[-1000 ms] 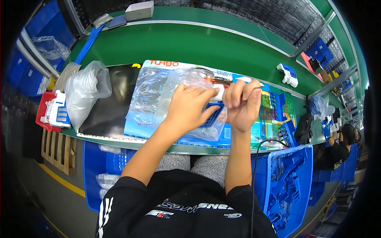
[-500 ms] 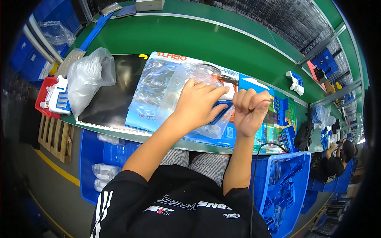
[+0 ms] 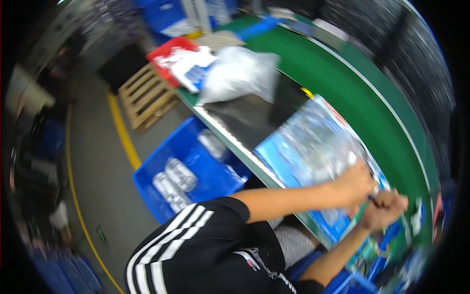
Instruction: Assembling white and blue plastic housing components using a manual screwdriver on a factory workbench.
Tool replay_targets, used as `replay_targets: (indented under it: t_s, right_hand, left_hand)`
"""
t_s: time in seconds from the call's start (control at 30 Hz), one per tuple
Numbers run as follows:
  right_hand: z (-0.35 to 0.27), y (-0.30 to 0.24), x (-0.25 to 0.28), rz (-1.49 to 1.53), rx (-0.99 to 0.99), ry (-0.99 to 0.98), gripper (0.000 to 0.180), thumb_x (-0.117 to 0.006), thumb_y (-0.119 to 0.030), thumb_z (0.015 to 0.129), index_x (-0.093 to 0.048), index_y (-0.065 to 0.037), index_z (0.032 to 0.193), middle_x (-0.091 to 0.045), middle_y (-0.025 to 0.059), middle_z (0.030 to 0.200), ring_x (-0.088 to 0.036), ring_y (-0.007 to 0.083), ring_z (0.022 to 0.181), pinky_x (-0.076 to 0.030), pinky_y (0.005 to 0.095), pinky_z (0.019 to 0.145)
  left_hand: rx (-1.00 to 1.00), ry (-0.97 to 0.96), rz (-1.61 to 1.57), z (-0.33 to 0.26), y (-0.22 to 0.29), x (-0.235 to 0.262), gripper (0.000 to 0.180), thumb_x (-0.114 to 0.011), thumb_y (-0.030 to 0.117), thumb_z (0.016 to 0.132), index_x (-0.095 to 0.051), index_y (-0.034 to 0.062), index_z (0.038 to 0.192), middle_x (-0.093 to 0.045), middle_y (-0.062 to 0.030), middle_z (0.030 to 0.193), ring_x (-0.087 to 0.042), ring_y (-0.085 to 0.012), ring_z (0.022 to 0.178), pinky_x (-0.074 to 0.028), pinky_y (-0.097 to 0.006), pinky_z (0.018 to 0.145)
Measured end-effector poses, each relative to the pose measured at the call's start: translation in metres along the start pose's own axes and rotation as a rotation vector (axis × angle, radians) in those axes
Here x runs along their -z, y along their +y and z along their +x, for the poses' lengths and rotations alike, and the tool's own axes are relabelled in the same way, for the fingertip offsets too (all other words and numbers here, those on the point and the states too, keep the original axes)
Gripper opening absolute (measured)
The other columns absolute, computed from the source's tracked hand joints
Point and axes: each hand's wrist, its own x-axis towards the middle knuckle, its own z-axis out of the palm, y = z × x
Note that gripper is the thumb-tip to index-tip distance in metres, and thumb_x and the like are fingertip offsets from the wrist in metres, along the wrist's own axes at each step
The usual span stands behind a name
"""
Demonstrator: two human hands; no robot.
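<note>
My left hand (image 3: pixel 355 186) is closed over the right end of the table, its fingers curled down and smeared by motion. Close against it, my right hand (image 3: pixel 384 210) is bent into a fist. A dark blue sliver of a white-and-blue plastic part (image 3: pixel 370 198) shows between them; the hands hide the rest. What the right fingers pinch, if anything, cannot be made out. Clear plastic bags (image 3: pixel 318 142) lie beside the left hand on a printed blue sheet (image 3: pixel 276 154).
A full white plastic bag (image 3: pixel 240 73) rests on a black sheet (image 3: pixel 254 117). Behind it, a red tray (image 3: pixel 171 46) holds white-and-blue parts (image 3: pixel 196 73). Below the table edge stands a blue bin (image 3: pixel 149 181) with wrapped pieces (image 3: pixel 181 174). A wooden pallet (image 3: pixel 147 95) lies on the floor.
The view has swung left, so the table now runs slantwise and my hands appear at lower right. My hands stay close together; the plastic part between them is now mostly hidden.
</note>
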Motion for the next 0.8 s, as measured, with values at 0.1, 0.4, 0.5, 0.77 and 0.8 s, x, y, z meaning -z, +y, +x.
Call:
replay_targets:
  t_s: [0.1,0.4,0.5,0.77,0.8]
  right_hand:
    - [-0.007,-0.008,-0.033,-0.109,0.057,0.206,0.038,-0.046,-0.021,0.104,-0.023,-0.016,0.073,-0.016,-0.0029,0.06,-0.015,0.0075,0.052,-0.012,0.0268,0.049]
    - [-0.023,0.012,-0.037,-0.236,0.154,0.131,0.05,-0.048,-0.046,0.106,-0.028,-0.012,0.076,-0.02,-0.002,0.066,-0.018,0.0098,0.057,-0.017,0.0284,0.054]
    - [-0.022,0.018,-0.03,-0.23,0.174,0.094,0.047,-0.046,-0.043,0.108,-0.029,-0.012,0.077,-0.021,-0.0019,0.066,-0.019,0.0099,0.058,-0.018,0.0285,0.054]
    - [-0.016,0.006,-0.042,-0.221,0.133,0.114,0.047,-0.043,-0.042,0.109,-0.026,-0.013,0.076,-0.018,-0.0028,0.065,-0.017,0.0091,0.055,-0.014,0.0284,0.051]
    - [-0.013,0.002,-0.046,-0.215,0.136,0.11,0.047,-0.043,-0.042,0.109,-0.026,-0.013,0.076,-0.018,-0.0028,0.065,-0.017,0.0091,0.055,-0.014,0.0284,0.051]
  left_hand:
    - [-0.017,-0.063,0.006,0.005,0.006,-0.017,0.022,-0.073,0.022,0.065,-0.066,0.0068,0.08,-0.065,-0.0107,0.076,-0.065,-0.0276,0.083,-0.04,-0.042,0.093]
    - [0.017,-0.066,-0.021,-0.003,0.004,-0.012,0.018,-0.073,0.021,0.068,-0.065,0.0081,0.079,-0.064,-0.009,0.071,-0.065,-0.0244,0.078,-0.029,-0.046,0.105]
    - [0.029,-0.041,-0.02,-0.001,0.003,-0.017,0.017,-0.071,0.018,0.067,-0.065,0.0082,0.079,-0.063,-0.0087,0.069,-0.065,-0.025,0.076,-0.027,-0.051,0.107]
    - [-0.048,0.004,0.137,-0.007,0.01,-0.005,0.02,-0.075,0.024,0.071,-0.065,0.0091,0.08,-0.065,-0.008,0.072,-0.064,-0.0249,0.079,-0.032,-0.049,0.103]
    - [-0.05,0.008,0.143,-0.008,0.009,-0.004,0.02,-0.075,0.024,0.071,-0.065,0.0091,0.08,-0.065,-0.008,0.072,-0.064,-0.0249,0.079,-0.032,-0.049,0.103]
